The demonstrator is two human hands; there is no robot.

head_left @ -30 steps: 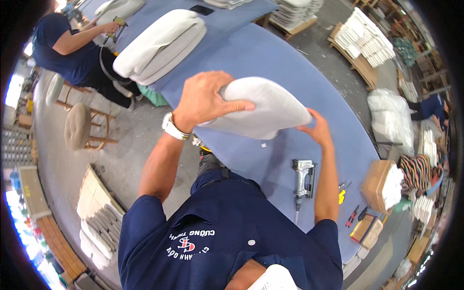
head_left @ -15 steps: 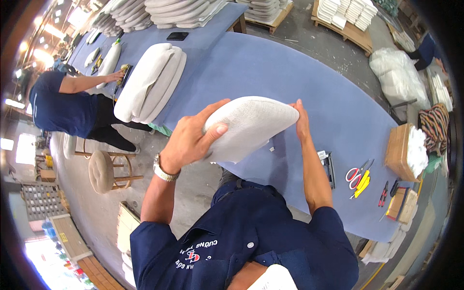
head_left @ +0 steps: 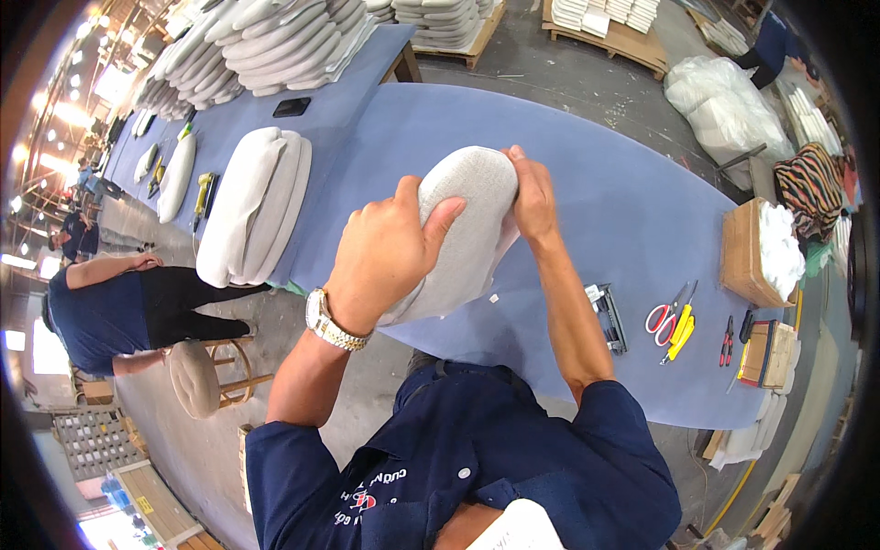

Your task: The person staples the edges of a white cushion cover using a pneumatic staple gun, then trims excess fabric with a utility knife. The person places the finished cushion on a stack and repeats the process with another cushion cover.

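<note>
A light grey fabric-covered seat cushion point(head_left: 463, 215) is held above the blue table point(head_left: 642, 211), tilted with its rounded end pointing away from me. My left hand point(head_left: 385, 243) grips its left side, thumb lying on the fabric face and fingers over the edge. On the upper right edge, my right hand point(head_left: 534, 197) is closed with its fingers pressed against the cover. The cushion's underside is mostly hidden. To the right on the table lie a black staple gun point(head_left: 609, 321), red-handled scissors point(head_left: 666, 316) and a yellow-handled tool point(head_left: 680, 335).
Folded grey cushions point(head_left: 252, 206) stand at the table's left end, with taller stacks point(head_left: 284, 46) behind. Red-handled pliers point(head_left: 727, 341) and a cardboard box of white stuffing point(head_left: 747, 252) are at the right. A co-worker point(head_left: 110, 307) stands left, beside a padded stool point(head_left: 194, 379).
The cushion has turned from lying crosswise to pointing away from me. My right hand has moved left and up along its edge. The co-worker's hand has left the yellow tool on the table.
</note>
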